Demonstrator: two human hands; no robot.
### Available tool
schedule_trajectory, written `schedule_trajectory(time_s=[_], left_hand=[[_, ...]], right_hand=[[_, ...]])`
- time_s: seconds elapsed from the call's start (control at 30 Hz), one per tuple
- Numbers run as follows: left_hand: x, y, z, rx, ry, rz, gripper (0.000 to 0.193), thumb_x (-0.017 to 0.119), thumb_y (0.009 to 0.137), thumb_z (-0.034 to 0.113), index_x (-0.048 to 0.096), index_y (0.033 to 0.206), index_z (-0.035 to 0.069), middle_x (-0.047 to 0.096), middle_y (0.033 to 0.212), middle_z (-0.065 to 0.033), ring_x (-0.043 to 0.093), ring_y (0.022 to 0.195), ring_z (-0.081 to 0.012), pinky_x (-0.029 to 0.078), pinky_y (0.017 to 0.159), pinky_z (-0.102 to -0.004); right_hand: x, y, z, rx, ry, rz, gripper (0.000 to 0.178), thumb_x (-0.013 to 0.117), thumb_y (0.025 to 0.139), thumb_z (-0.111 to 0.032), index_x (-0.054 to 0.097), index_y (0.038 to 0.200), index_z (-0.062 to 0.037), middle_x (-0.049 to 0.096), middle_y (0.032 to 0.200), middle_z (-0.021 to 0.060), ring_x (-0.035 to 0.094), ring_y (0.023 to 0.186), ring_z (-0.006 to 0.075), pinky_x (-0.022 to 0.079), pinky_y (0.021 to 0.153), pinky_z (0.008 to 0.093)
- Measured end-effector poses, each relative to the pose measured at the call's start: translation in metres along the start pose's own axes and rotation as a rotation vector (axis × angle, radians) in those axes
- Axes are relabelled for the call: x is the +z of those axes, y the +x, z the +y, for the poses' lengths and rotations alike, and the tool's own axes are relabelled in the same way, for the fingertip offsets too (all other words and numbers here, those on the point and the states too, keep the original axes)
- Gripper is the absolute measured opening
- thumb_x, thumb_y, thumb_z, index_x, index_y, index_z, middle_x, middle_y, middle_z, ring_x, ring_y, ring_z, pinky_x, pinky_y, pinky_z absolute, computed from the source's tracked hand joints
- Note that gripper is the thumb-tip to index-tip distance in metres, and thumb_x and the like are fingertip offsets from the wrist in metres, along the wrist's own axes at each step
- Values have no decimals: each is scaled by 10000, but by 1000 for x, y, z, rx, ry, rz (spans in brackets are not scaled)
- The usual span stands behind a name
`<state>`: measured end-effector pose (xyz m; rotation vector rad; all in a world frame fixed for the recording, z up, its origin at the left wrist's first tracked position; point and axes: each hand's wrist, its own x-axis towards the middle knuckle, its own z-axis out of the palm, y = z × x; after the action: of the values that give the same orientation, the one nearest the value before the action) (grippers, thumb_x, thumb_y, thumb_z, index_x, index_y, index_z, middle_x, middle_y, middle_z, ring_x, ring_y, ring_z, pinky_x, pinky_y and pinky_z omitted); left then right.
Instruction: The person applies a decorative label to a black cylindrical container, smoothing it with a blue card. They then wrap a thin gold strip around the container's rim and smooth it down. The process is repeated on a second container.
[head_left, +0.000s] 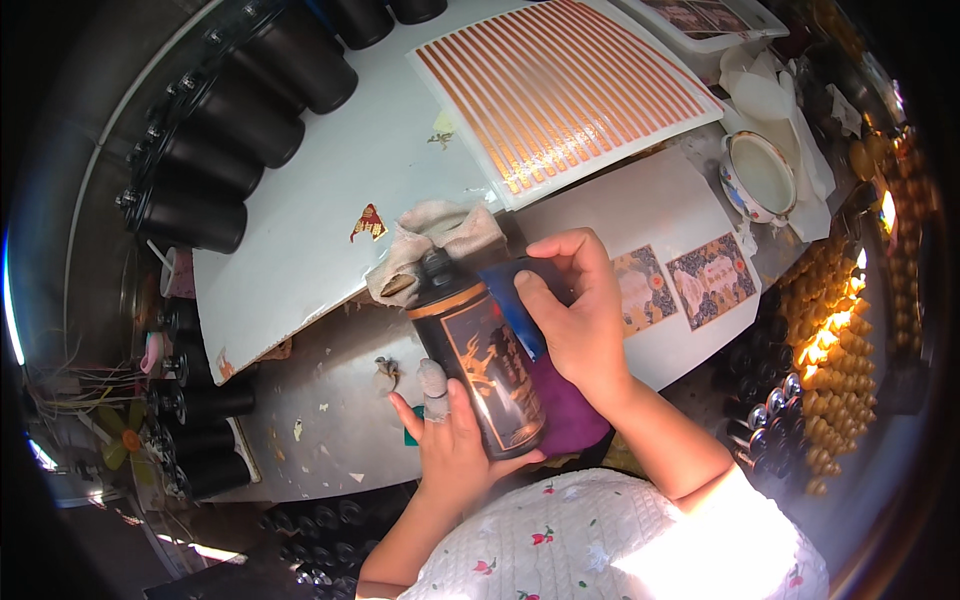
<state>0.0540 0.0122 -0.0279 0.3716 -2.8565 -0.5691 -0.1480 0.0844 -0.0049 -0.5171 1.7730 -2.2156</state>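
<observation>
A black bottle (482, 375) lies tilted before me, its neck pointing up and left. It carries a gold band at the shoulder and a dark decal with a gold border and gold figure. My left hand (455, 450) grips it near the base, thumb underneath; one finger is wrapped in grey material. Between the thumb and bent forefinger of my right hand (580, 315) is a dark blue flat piece (510, 300), its edge beside the bottle's side; its exact kind is hard to tell. A crumpled damp cloth (450, 230) sits behind the bottle's neck.
A white board holds a sheet of orange-copper strips (560, 90). Two printed decals (713, 280) lie on paper at right, near an enamel bowl (758, 178) of liquid. Black bottles (190, 210) line the left edge. Purple material (565, 405) hangs at the table's near edge.
</observation>
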Motion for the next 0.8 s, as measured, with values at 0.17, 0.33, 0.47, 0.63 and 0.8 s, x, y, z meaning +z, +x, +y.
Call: schedule_trajectory(time_s=[0.17,0.33,0.47,0.63,0.8], left_hand=[[2,-1,-19,7,-142,-33,1497,813,633,682,-107,1508,-111,488,1426,-237,479,1312,-464,-118,1097,-733],[2,3,11,115,202,134,1194,799,670,661,289,1480,-52,445,1471,-223,328,1437,-437,-96,1070,-766],[17,-15,-18,41,22,90,1260,797,647,674,234,1472,-95,487,1442,-191,379,1403,-441,-101,1071,-766],[10,-10,-5,-35,-19,74,1195,805,679,637,223,1512,9,490,1455,-184,398,1404,-432,-99,1081,-756],[9,-2,-5,144,174,168,1177,717,754,680,208,1532,-43,430,1499,-225,357,1430,-437,-72,1099,-747]], right_hand=[[0,-1,-8,195,232,-1,205,626,906,36,538,1081,-25,605,933,58,603,794,89,498,734,239],[2,-3,7,108,162,28,218,638,905,25,537,1091,-26,591,944,35,573,869,76,488,775,239],[2,-3,11,92,206,41,222,647,897,21,543,1088,-22,587,957,30,562,886,75,485,792,243],[5,-6,9,62,156,27,220,644,894,29,546,1084,-25,584,954,27,562,882,75,482,790,242],[4,-5,10,77,184,44,218,649,883,34,551,1070,-21,589,946,29,568,877,79,481,792,245]])
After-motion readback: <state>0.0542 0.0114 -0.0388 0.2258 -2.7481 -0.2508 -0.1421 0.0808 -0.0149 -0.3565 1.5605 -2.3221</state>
